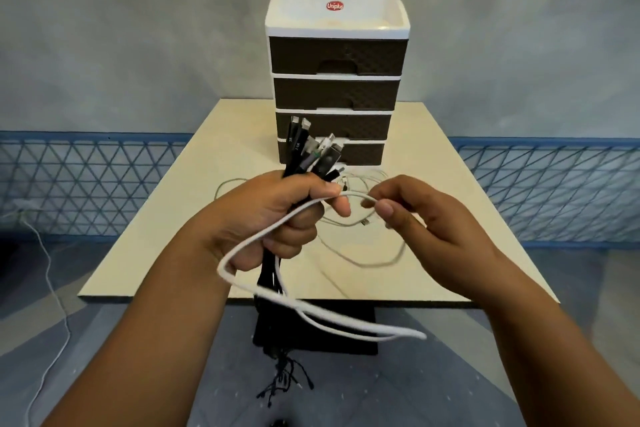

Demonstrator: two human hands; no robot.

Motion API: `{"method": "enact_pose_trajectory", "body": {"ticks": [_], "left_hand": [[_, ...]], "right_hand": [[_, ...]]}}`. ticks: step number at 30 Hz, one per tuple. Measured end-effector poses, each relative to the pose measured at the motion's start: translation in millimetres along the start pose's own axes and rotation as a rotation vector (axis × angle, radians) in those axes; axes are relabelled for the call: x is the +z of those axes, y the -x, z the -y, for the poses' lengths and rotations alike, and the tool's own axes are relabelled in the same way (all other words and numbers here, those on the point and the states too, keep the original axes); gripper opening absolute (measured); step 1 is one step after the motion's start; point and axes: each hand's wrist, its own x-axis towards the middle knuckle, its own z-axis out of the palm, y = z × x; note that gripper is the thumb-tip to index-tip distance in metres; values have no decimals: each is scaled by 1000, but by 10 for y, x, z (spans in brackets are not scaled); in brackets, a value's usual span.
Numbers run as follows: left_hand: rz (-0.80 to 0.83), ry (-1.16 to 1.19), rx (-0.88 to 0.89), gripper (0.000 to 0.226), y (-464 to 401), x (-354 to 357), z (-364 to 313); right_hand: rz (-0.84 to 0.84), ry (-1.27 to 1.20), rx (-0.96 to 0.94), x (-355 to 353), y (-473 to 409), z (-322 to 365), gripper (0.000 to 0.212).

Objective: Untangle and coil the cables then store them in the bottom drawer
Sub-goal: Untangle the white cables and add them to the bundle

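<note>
My left hand (pixel 277 218) grips a bundle of black cables (pixel 311 152), their plug ends sticking up above my fist and their tails hanging down past the table edge. A thick white cable (pixel 277 295) loops from that fist down below the table front. My right hand (pixel 426 229) pinches the white cable's upper end between thumb and fingers, close to my left hand. Thin white cables (pixel 367 260) lie loosely tangled on the table behind my hands. The drawer unit (pixel 336 87) stands at the back with brown drawers; its bottom drawer (pixel 363 152) is partly hidden by the plugs.
The cream table (pixel 467 218) rests on a black base (pixel 311 333). A blue lattice fence (pixel 86 180) runs along both sides before a grey wall. A white cord (pixel 52 288) trails on the floor at left.
</note>
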Motion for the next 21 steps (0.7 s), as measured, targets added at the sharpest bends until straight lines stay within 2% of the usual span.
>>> {"method": "enact_pose_trajectory", "body": {"ticks": [3, 7, 11, 15, 18, 20, 21], "left_hand": [[-136, -74, 42, 26, 43, 114, 78], [-307, 52, 114, 27, 133, 106, 106], [-388, 169, 222, 30, 211, 91, 50], [-417, 230, 300, 31, 241, 150, -3], [-409, 247, 351, 33, 253, 222, -22], [-391, 259, 386, 35, 281, 259, -49], [-382, 259, 404, 35, 303, 269, -71]], "right_hand": [[16, -19, 71, -4, 238, -113, 22], [70, -64, 316, 77, 550, -474, 17], [56, -122, 563, 335, 807, -865, 16], [42, -227, 688, 653, 937, -1093, 16], [177, -144, 694, 833, 991, -1146, 14], [367, -5, 679, 868, 1038, -1142, 17], [491, 118, 660, 844, 1075, -1147, 26]]}}
